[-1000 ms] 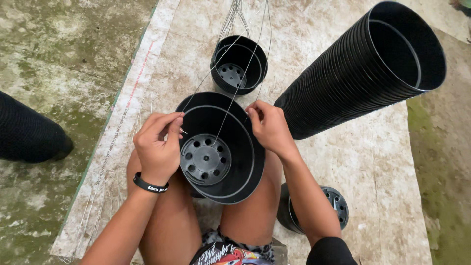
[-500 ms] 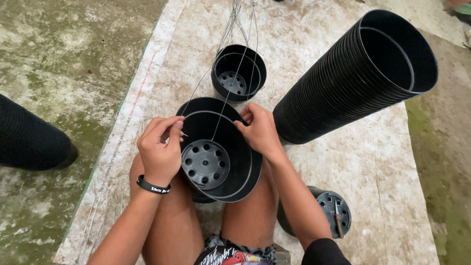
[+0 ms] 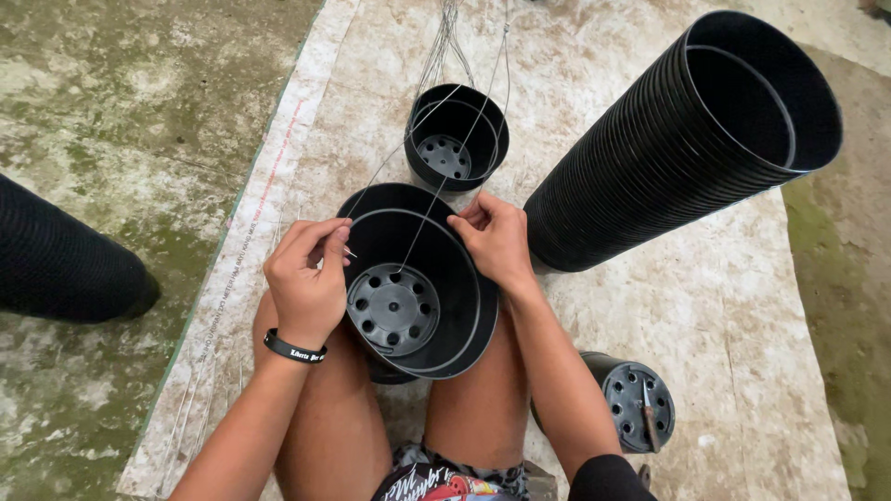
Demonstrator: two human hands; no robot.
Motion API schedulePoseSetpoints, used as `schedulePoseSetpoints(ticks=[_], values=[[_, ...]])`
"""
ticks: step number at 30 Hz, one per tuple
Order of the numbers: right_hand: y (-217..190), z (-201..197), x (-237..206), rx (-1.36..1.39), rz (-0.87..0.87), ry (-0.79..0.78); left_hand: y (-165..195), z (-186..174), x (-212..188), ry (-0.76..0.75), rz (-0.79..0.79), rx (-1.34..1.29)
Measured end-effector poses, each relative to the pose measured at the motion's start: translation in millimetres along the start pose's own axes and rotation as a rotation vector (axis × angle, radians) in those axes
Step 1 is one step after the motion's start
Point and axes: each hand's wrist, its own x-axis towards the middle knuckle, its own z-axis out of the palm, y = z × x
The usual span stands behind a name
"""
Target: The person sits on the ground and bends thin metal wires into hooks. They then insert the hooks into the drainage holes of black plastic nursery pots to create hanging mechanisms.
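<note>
A black plastic pot (image 3: 418,278) with a holed bottom rests tilted between my knees. My left hand (image 3: 306,278) pinches a thin wire hanger (image 3: 436,186) end at the pot's left rim. My right hand (image 3: 497,243) grips the pot's right rim, fingers on another wire end. The wires run up and away across the mat. A smaller black pot (image 3: 457,137) with wires on it sits just beyond. I wear a black wristband (image 3: 293,349) on my left wrist.
A long stack of nested black pots (image 3: 677,139) lies on the right of the white woven mat (image 3: 650,371). An upturned pot (image 3: 626,399) sits by my right elbow. Another dark stack (image 3: 65,260) lies on the mossy concrete at left. Loose wires (image 3: 200,408) lie at the mat's left edge.
My right hand has shifted left and closer along the pot's right rim. The left hand stays pinched at the left rim. The view has drifted slightly.
</note>
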Motion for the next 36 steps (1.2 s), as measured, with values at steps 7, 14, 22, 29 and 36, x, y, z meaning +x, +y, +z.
schedulePoseSetpoints(ticks=[7,14,22,29,36], values=[[-30,-21,4,-0.134,-0.263,-0.003,-12,-21,19,-0.185,-0.132,-0.179],[-131,-22,-80,-0.175,-0.16,-0.135,-35,-67,61,-0.534,-0.351,-0.121],[-159,54,-87,-0.551,-0.448,-0.462,-32,-89,76,-0.75,-0.429,-0.323],[-136,-14,-80,-0.348,-0.461,-0.361,-6,-62,71,-0.696,-0.401,-0.28],[-77,-63,-51,0.083,-0.282,-0.318,20,-18,59,-0.611,-0.231,-0.27]])
